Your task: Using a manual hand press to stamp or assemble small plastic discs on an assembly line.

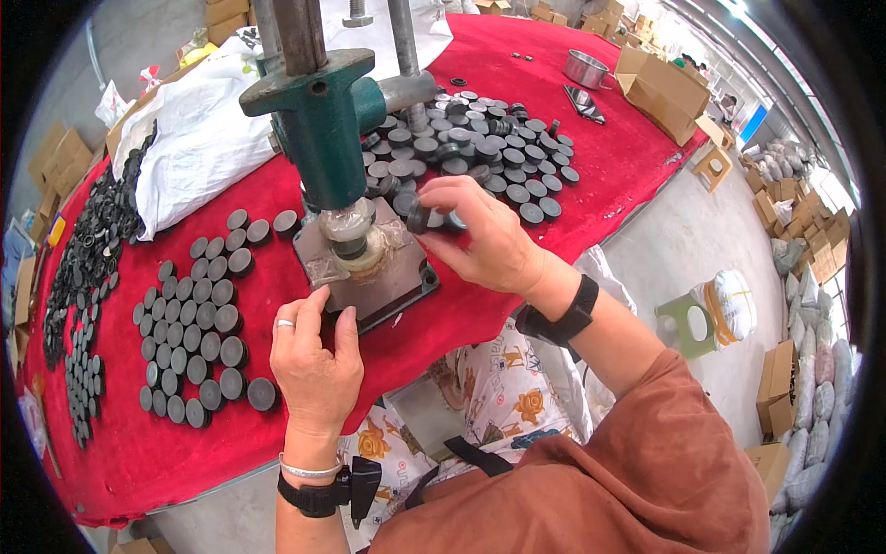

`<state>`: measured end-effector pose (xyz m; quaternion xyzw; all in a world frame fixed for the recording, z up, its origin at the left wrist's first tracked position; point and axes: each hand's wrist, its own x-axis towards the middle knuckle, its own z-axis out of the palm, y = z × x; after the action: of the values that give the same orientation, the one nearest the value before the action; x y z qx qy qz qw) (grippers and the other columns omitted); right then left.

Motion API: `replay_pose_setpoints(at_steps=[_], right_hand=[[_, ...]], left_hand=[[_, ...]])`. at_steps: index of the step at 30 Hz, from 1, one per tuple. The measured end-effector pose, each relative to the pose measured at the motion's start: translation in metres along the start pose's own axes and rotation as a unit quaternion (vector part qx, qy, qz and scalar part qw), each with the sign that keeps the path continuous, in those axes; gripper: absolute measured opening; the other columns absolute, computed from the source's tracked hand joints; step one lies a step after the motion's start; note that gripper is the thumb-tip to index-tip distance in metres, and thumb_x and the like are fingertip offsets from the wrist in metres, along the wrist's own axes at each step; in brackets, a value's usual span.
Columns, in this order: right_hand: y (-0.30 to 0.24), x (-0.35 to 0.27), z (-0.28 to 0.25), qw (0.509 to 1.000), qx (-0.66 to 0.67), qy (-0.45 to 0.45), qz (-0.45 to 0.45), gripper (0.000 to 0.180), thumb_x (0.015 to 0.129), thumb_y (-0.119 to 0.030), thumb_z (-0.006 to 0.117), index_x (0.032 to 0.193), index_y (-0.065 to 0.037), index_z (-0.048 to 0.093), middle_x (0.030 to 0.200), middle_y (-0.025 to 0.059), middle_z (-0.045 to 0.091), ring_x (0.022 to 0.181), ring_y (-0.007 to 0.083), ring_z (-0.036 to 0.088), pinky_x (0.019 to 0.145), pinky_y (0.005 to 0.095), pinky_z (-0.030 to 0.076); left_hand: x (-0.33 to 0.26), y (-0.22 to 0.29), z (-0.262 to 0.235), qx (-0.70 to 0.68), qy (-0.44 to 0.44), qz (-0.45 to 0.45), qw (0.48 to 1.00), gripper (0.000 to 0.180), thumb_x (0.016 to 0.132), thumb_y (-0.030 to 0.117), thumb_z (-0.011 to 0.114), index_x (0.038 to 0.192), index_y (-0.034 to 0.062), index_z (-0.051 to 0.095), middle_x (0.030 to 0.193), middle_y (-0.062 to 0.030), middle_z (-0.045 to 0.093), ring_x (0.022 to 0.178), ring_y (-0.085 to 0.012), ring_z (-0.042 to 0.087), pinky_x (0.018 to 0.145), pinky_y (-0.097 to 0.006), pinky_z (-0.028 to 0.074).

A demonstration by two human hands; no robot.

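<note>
Black disc [418, 219], partly hidden, clamped in right hand [491, 238]; left hand [318, 374], fingers apart.

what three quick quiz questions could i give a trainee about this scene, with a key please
1. Multiple choice: what does the right hand hold?
a) a spoon
b) a dark disc
c) a roll of tape

2. True or false: look at the left hand; it grips a hammer.

3. Fill in: the painted body of the press is dark ____ in colour.

Key:
1. b
2. False; it holds nothing, with thumb and index finger apart.
3. green
</note>
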<state>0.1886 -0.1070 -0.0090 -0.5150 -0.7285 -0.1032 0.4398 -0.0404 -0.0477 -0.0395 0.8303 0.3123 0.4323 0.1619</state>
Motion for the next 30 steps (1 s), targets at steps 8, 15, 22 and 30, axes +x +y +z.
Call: replay_pose_setpoints(at_steps=[8,15,22,30], right_hand=[[0.028,0.032,-0.005,0.974,-0.2,-0.032,0.098,0.038,0.077,-0.015,0.067,0.112,-0.002,0.056,0.104,0.0179,0.057,0.096,0.0373,0.058,0.085,0.0428,0.049],[0.016,0.072,0.03,0.966,-0.076,-0.246,0.016,0.035,0.074,-0.017,0.07,0.105,-0.002,0.064,0.096,0.0189,0.063,0.085,0.0358,0.061,0.073,0.0405,0.05],[0.008,0.056,0.004,0.939,0.061,-0.244,0.236,0.038,0.072,-0.011,0.074,0.107,0.0,0.064,0.091,0.0113,0.066,0.081,0.0191,0.062,0.075,0.0305,0.05],[0.002,0.029,-0.009,0.862,0.277,-0.157,0.395,0.042,0.072,-0.003,0.075,0.112,0.002,0.063,0.093,0.0026,0.063,0.087,0.01,0.057,0.081,0.0254,0.049]], left_hand=[[0.0,0.0,0.0,0.001,-0.005,-0.004,1.0,0.024,0.082,0.006,0.065,0.104,-0.003,0.061,0.092,-0.0154,0.06,0.082,-0.0292,0.061,0.073,-0.036,0.048],[0.0,-0.001,0.002,0.007,0.004,0.004,1.0,0.023,0.082,0.005,0.065,0.104,-0.0028,0.061,0.09,-0.0148,0.06,0.078,-0.0277,0.061,0.07,-0.034,0.049],[0.0,-0.003,0.003,0.005,0.01,0.007,1.0,0.024,0.082,0.005,0.066,0.104,-0.0025,0.061,0.088,-0.014,0.059,0.076,-0.0247,0.061,0.067,-0.032,0.049],[-0.001,-0.006,0.002,0.005,0.01,0.014,1.0,0.024,0.082,0.005,0.065,0.104,-0.0027,0.061,0.09,-0.014,0.059,0.076,-0.0245,0.061,0.067,-0.033,0.049]])
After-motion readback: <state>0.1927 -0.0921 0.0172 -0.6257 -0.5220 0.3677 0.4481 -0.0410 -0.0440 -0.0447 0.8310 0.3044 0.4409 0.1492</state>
